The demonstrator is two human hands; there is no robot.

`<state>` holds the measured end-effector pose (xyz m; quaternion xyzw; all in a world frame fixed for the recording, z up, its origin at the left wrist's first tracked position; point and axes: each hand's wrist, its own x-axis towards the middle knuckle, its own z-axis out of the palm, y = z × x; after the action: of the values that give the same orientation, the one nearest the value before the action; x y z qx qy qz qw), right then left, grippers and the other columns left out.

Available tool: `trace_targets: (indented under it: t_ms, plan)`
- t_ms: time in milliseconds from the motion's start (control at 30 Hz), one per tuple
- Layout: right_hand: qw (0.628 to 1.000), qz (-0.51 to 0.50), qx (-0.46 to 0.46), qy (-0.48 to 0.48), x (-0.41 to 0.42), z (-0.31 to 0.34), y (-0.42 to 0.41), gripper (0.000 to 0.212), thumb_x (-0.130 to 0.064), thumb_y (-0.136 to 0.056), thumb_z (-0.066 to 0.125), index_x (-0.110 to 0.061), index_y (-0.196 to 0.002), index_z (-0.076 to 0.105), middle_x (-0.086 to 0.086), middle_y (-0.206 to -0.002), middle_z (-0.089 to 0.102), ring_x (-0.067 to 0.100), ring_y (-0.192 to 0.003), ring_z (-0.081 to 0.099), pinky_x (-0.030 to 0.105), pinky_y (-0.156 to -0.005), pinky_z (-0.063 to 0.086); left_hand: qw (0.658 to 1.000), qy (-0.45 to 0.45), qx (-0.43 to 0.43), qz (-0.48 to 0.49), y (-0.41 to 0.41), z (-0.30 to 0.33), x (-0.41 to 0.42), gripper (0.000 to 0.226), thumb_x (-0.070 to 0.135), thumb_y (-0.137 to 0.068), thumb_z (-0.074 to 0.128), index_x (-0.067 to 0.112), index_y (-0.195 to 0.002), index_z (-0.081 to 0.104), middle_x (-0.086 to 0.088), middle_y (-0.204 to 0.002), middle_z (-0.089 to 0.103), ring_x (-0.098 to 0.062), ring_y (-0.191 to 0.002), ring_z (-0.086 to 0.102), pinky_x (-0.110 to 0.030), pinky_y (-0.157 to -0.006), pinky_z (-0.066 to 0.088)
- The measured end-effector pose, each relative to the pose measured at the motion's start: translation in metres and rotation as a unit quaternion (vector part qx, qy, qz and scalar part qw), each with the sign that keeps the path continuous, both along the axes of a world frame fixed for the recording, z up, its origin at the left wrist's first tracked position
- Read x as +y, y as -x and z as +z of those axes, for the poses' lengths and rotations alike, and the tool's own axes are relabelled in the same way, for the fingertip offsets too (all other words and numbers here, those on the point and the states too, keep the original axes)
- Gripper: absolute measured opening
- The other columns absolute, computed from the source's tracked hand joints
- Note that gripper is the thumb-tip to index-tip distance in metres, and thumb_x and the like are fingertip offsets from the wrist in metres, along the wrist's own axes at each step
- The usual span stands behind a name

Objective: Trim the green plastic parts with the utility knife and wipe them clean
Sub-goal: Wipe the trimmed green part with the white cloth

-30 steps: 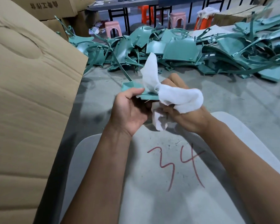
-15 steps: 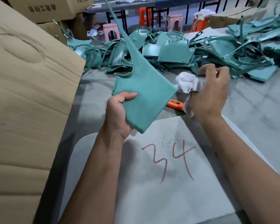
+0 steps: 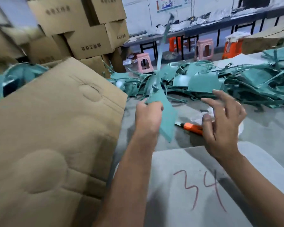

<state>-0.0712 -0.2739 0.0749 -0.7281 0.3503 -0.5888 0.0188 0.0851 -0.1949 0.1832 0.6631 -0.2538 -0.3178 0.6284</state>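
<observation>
My left hand (image 3: 147,116) grips a green plastic part (image 3: 166,115) by its near edge; the part stands edge-on, and its long thin arm rises toward the back wall. My right hand (image 3: 223,123) hovers to the right with fingers spread and holds nothing. Under it on the grey floor lie the white cloth (image 3: 202,117) and the orange utility knife (image 3: 191,128), whose rear end my right thumb hides. A large pile of green parts (image 3: 220,81) covers the floor behind.
A big cardboard flap (image 3: 52,128) fills the left side. Stacked cartons (image 3: 88,35) stand behind it. A grey board marked "34" (image 3: 203,185) lies below my arms. Pink and orange stools (image 3: 203,49) stand under a long bench at the back.
My right hand let go of the white cloth, which now lies on the floor by the knife. My left hand turned the green part edge-on and swung it left. The view tilted up.
</observation>
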Motion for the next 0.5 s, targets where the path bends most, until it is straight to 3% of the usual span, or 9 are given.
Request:
trace_targets:
  t_ms: [67, 133, 167, 233, 300, 367, 433, 500]
  plan:
    - [0.997, 0.069, 0.013, 0.009, 0.009, 0.002, -0.016, 0.035, -0.021, -0.099, 0.045, -0.008, -0.128, 0.062, 0.014, -0.146, 0.048, 0.03, -0.138, 0.044, 0.051, -0.111, 0.033, 0.989, 0.015, -0.144, 0.027, -0.014, 0.037, 0.02, 0.018, 0.005, -0.087, 0.053, 0.022, -0.093, 0.057, -0.01, -0.078, 0.068, -0.022, -0.063, 0.058, -0.03, -0.057, 0.047]
    - [0.989, 0.146, 0.012, 0.006, 0.02, 0.009, -0.038, 0.034, -0.02, -0.102, 0.046, -0.003, -0.127, 0.061, 0.015, -0.145, 0.047, 0.026, -0.137, 0.045, 0.044, -0.109, 0.04, 0.949, 0.056, -0.302, 0.07, -0.029, 0.071, 0.044, 0.035, 0.005, -0.087, 0.047, 0.027, -0.112, 0.06, -0.003, -0.091, 0.066, -0.023, -0.077, 0.059, -0.039, -0.068, 0.047]
    - [0.984, 0.18, 0.0, -0.002, 0.026, 0.015, -0.049, 0.033, -0.019, -0.102, 0.046, -0.004, -0.127, 0.061, 0.013, -0.145, 0.046, 0.023, -0.136, 0.046, 0.039, -0.107, 0.043, 0.911, 0.068, -0.392, 0.111, -0.035, 0.086, 0.056, 0.047, 0.003, -0.087, 0.047, 0.028, -0.126, 0.055, 0.003, -0.101, 0.064, -0.02, -0.085, 0.058, -0.039, -0.073, 0.046]
    - [0.971, 0.235, -0.026, -0.018, 0.042, 0.031, -0.08, 0.032, -0.02, -0.102, 0.048, -0.007, -0.129, 0.06, 0.007, -0.144, 0.045, 0.015, -0.133, 0.048, 0.027, -0.099, 0.047, 0.795, 0.059, -0.563, 0.22, -0.05, 0.118, 0.083, 0.069, -0.006, -0.086, 0.047, 0.03, -0.145, 0.039, 0.002, -0.121, 0.061, -0.02, -0.101, 0.058, -0.038, -0.08, 0.046]
    - [0.961, 0.276, -0.027, -0.02, 0.06, 0.049, -0.112, 0.031, -0.021, -0.101, 0.05, -0.012, -0.128, 0.06, 0.003, -0.141, 0.046, 0.006, -0.126, 0.049, 0.013, -0.09, 0.047, 0.692, 0.003, -0.651, 0.312, -0.069, 0.143, 0.106, 0.076, -0.008, -0.087, 0.048, 0.034, -0.149, 0.035, -0.005, -0.137, 0.056, -0.026, -0.118, 0.055, -0.041, -0.092, 0.048]
    - [0.945, 0.325, -0.025, -0.014, 0.08, 0.069, -0.142, 0.029, -0.021, -0.1, 0.051, -0.013, -0.127, 0.06, 0.001, -0.136, 0.048, 0.007, -0.119, 0.054, 0.008, -0.083, 0.045, 0.674, -0.107, -0.647, 0.341, -0.098, 0.157, 0.125, 0.069, -0.003, -0.091, 0.048, 0.031, -0.15, 0.037, -0.009, -0.148, 0.048, -0.032, -0.135, 0.045, -0.043, -0.105, 0.043]
    - [0.929, 0.369, -0.016, -0.009, 0.096, 0.089, -0.166, 0.029, -0.02, -0.1, 0.051, -0.014, -0.126, 0.061, 0.0, -0.134, 0.05, 0.011, -0.118, 0.056, 0.008, -0.081, 0.044, 0.695, -0.245, -0.592, 0.327, -0.124, 0.157, 0.142, 0.054, 0.006, -0.094, 0.048, 0.024, -0.145, 0.047, -0.012, -0.153, 0.042, -0.037, -0.143, 0.037, -0.048, -0.112, 0.037]
    - [0.917, 0.4, 0.012, 0.004, 0.112, 0.109, -0.188, 0.03, -0.023, -0.102, 0.051, -0.015, -0.129, 0.061, -0.001, -0.136, 0.051, 0.012, -0.125, 0.053, 0.011, -0.085, 0.046, 0.723, -0.32, -0.535, 0.298, -0.142, 0.147, 0.158, 0.045, 0.013, -0.093, 0.049, 0.019, -0.136, 0.056, -0.014, -0.145, 0.051, -0.039, -0.136, 0.044, -0.05, -0.11, 0.04]
